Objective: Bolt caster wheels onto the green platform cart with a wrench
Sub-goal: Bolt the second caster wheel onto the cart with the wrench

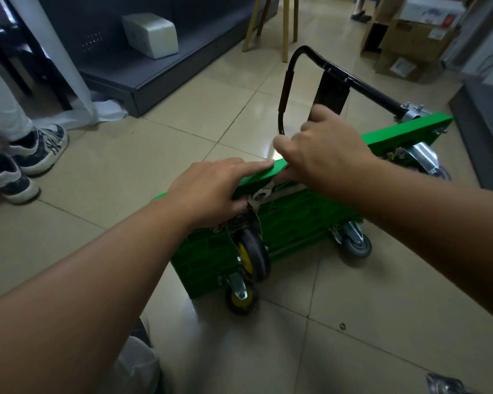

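Observation:
The green platform cart (291,220) stands on its long edge on the tiled floor, ribbed underside towards me, its black folding handle (285,89) sticking out behind. Three casters sit on the underside: two with yellow hubs (252,255) (241,298) and a grey one (356,245); a further grey caster (436,169) is at the far end. My left hand (211,189) holds the cart's upper edge, index finger straight along it and other fingers curled below by the top caster's plate. My right hand (325,152) grips what looks like a silvery wrench (264,193) at that plate.
A small nut or washer (342,325) lies on the tiles near me and a clear bag (444,385) at bottom right. Another person's sneakers (37,149) stand at the left. A dark shelf base (154,78), wooden chair legs (288,24) and cardboard boxes (410,38) are behind.

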